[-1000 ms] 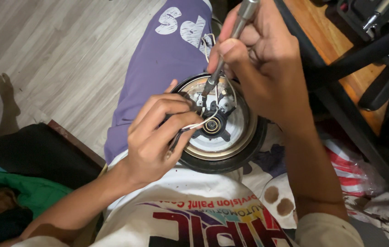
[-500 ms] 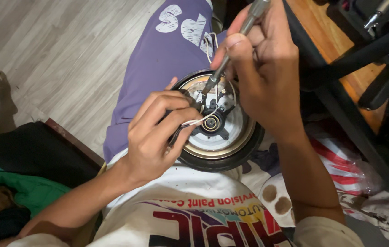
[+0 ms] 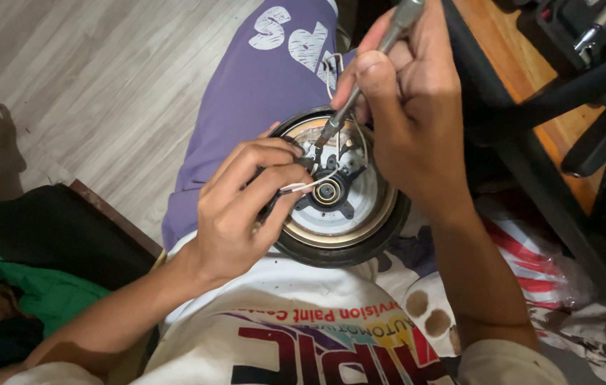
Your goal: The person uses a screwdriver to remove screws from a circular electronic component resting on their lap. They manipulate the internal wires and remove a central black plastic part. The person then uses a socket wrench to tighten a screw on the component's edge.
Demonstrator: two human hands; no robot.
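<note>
Two hands work over a wheel (image 3: 338, 239) flat on the lap. Left hand (image 3: 246, 207) pinches white wires (image 3: 310, 187) at nine o'clock; right hand (image 3: 410, 107) grips a screwdriver (image 3: 367, 75), tip pointing toward seven o'clock.

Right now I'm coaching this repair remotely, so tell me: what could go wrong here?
The tool tip in the right hand works close to the thin white wires pinched by the left hand; a slip could nick them or the fingers. The round wheel motor rests on the lap, so it may tilt or roll.
</note>
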